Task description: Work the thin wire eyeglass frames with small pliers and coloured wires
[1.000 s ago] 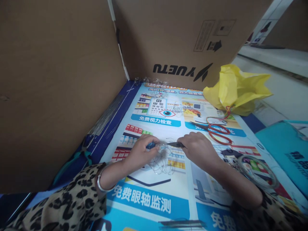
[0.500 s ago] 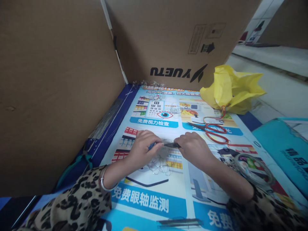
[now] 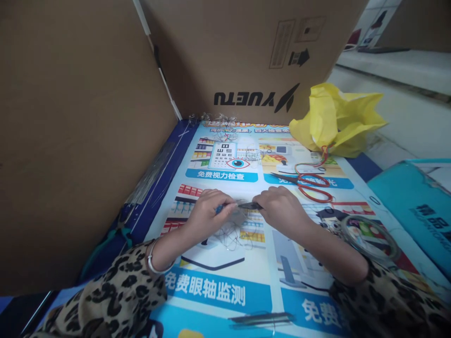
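My left hand (image 3: pixel 207 213) is closed in a pinch, with thumb and forefinger together on thin silvery wire. A small blue piece (image 3: pixel 220 208) shows between its fingers; I cannot make out what it is. My right hand (image 3: pixel 282 211) is wrapped round a dark pointed tool that looks like pliers (image 3: pixel 250 205); its handles are hidden in the fist. The tip points left and meets the left fingertips. Below the hands a loose tangle of fine wire (image 3: pixel 232 235) hangs or lies over the printed sheet (image 3: pixel 218 260).
Red-handled scissors (image 3: pixel 313 188), a yellow bag (image 3: pixel 334 122) and a wire coil (image 3: pixel 369 237) lie to the right, beside a turquoise box (image 3: pixel 416 211). Teal-handled pliers (image 3: pixel 118 232) and straight wires (image 3: pixel 150 176) lie left. Cardboard walls (image 3: pixel 246 51) stand behind and left. Dark rods (image 3: pixel 262 319) lie in front.
The camera view has tilted and shifted slightly. Both hands keep nearly the same pose, with the tool's tip still at the left fingertips.
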Motion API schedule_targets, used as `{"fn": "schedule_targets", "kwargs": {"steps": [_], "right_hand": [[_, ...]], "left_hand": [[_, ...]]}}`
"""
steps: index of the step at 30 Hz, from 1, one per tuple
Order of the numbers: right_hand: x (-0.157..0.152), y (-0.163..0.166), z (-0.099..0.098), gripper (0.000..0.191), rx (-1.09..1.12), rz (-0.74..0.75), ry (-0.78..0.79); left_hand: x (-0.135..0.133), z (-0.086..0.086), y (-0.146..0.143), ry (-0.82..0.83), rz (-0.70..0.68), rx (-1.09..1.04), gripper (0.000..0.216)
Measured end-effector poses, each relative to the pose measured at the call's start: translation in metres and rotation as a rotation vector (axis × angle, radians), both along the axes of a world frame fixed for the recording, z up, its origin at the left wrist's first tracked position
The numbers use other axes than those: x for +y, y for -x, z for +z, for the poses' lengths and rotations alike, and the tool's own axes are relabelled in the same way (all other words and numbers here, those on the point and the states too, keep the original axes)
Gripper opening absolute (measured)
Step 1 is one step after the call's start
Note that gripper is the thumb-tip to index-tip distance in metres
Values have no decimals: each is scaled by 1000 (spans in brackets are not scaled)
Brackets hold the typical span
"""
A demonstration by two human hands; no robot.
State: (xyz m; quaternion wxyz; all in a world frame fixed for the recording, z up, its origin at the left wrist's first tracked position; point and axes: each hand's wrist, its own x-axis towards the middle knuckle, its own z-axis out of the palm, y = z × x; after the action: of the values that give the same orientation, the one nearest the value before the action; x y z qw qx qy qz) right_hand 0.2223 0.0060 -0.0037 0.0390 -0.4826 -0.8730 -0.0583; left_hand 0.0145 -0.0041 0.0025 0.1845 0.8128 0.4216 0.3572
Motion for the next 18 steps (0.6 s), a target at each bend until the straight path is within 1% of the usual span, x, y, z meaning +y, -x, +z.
{"fn": "schedule_targets", "kwargs": {"steps": [12, 18], "right_hand": [[-3, 0, -1, 16, 7, 33, -27], [-3, 1, -1, 16, 10, 37, -28]], "left_hand": [[-7, 0, 2, -58, 22, -13, 12], [-10, 0, 4, -56, 29, -10, 13]]}}
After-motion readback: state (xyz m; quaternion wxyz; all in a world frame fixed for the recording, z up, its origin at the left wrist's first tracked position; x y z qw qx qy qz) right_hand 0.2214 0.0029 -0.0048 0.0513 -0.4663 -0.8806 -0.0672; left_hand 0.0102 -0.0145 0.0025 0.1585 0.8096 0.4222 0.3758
